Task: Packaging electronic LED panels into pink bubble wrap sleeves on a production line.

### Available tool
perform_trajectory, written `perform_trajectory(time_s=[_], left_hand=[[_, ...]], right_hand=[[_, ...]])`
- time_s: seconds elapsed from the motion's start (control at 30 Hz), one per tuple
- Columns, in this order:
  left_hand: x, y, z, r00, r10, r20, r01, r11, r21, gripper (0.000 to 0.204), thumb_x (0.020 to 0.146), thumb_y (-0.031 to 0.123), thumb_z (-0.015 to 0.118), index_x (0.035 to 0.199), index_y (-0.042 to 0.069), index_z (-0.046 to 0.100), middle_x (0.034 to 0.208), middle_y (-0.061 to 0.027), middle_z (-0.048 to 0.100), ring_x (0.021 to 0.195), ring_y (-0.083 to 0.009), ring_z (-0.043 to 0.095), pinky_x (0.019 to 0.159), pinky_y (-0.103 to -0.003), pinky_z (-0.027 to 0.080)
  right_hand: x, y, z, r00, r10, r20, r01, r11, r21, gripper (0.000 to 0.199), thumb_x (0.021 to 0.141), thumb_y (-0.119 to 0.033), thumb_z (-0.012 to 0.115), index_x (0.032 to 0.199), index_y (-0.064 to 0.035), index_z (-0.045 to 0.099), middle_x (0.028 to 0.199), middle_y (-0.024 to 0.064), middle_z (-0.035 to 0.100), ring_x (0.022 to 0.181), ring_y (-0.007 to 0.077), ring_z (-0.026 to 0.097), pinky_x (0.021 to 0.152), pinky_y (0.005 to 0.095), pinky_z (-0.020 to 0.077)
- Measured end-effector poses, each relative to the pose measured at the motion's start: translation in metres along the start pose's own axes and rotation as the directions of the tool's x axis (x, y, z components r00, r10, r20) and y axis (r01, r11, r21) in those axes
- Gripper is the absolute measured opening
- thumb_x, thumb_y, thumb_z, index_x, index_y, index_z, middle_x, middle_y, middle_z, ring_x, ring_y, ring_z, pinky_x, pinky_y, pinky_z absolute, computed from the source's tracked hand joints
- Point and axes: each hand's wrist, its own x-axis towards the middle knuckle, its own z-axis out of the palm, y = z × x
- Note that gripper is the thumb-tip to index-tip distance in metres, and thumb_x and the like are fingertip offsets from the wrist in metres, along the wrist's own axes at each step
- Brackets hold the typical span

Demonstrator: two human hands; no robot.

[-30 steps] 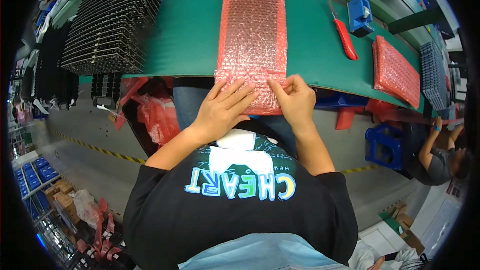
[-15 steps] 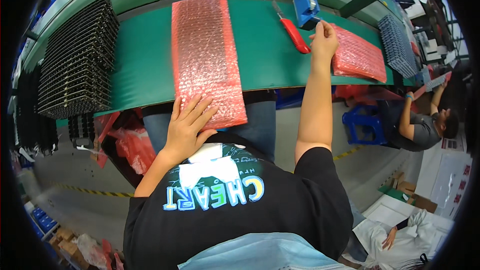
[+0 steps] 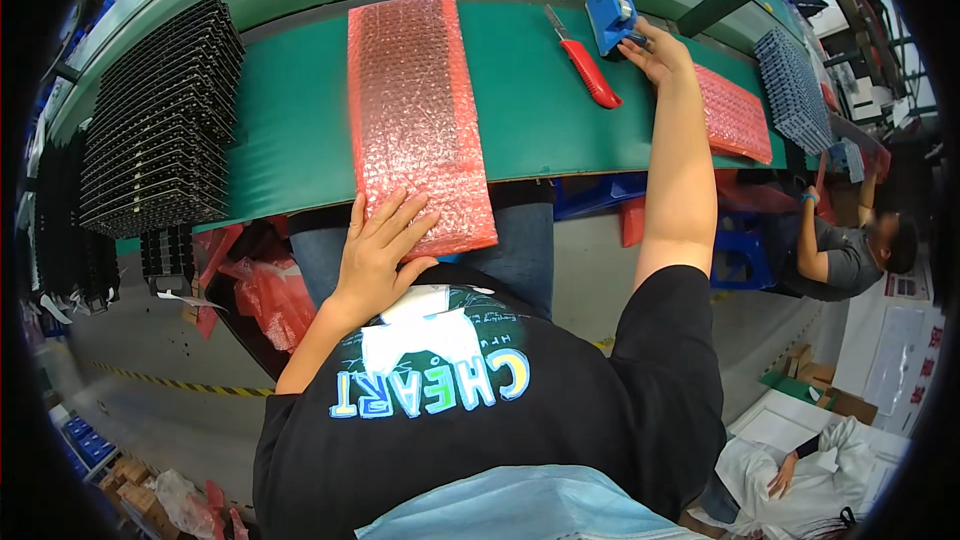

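My left hand point(image 3: 385, 248) lies flat on the near end of a long red bubble-wrap pouch point(image 3: 415, 110), fingers spread. The pouch reaches across the green bench top and overhangs its near edge; something dark shows through it. My right hand point(image 3: 660, 52) is stretched to the far side, fingers closed about the front end of a blue tape dispenser point(image 3: 608, 18). Any tape between the fingertips is too small to make out. Left of that hand lies a red-handled utility knife point(image 3: 590, 72), its blade pointing away from me.
A tall stack of black slatted racks point(image 3: 160, 120) stands on the left of the bench point(image 3: 290, 110). To the right are flat red bubble-wrap pouches point(image 3: 735, 115) and a grey stack of parts point(image 3: 793, 90). A co-worker point(image 3: 845, 250) sits farther right near a blue stool point(image 3: 735, 250).
My right hand has shifted right and slightly away from me, its fingers now about the dispenser's front end. The left hand stays on the pouch, which has hardly moved.
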Motion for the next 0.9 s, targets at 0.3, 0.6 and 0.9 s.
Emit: perform_trajectory(time_s=[0.3, 0.6, 0.9], left_hand=[[-0.002, -0.002, 0.001, 1.0, -0.009, 0.002, 0.009, 1.0, -0.012, 0.054, 0.082, 0.031, 0.073, 0.133, 0.017, 0.062, 0.144, -0.0016, 0.055, 0.14, -0.0217, 0.042, 0.121, -0.049, 0.015], [0.0, -0.002, 0.0, 1.0, -0.001, -0.011, 0.0, 1.0, -0.021, 0.052, 0.082, 0.03, 0.074, 0.132, 0.017, 0.063, 0.144, -0.0013, 0.055, 0.14, -0.0222, 0.042, 0.121, -0.05, 0.015], [-0.008, -0.009, 0.006, 0.999, -0.011, -0.035, 0.009, 0.997, -0.071, 0.057, 0.078, 0.035, 0.077, 0.131, 0.019, 0.063, 0.141, -0.0048, 0.055, 0.139, -0.0247, 0.044, 0.121, -0.052, 0.014]], right_hand=[[-0.01, 0.049, -0.003, 0.971, -0.237, -0.034, 0.235, 0.913, 0.333, 0.018, 0.094, -0.006, 0.064, 0.102, 0.0102, 0.061, 0.1, 0.0197, 0.065, 0.098, 0.0277, 0.066, 0.092, 0.0347, 0.0569], [-0.009, 0.064, -0.002, 0.95, -0.241, -0.197, 0.236, 0.97, -0.052, 0.02, 0.094, -0.008, 0.064, 0.1, 0.0109, 0.063, 0.102, 0.0186, 0.066, 0.097, 0.026, 0.067, 0.091, 0.0313, 0.0566], [-0.136, -0.002, 0.064, 0.751, -0.145, 0.644, 0.624, 0.474, -0.621, 0.008, 0.086, -0.008, 0.067, 0.092, -0.0019, 0.064, 0.097, 0.0054, 0.065, 0.077, 0.0146, 0.055, 0.068, 0.0274, 0.0459]])
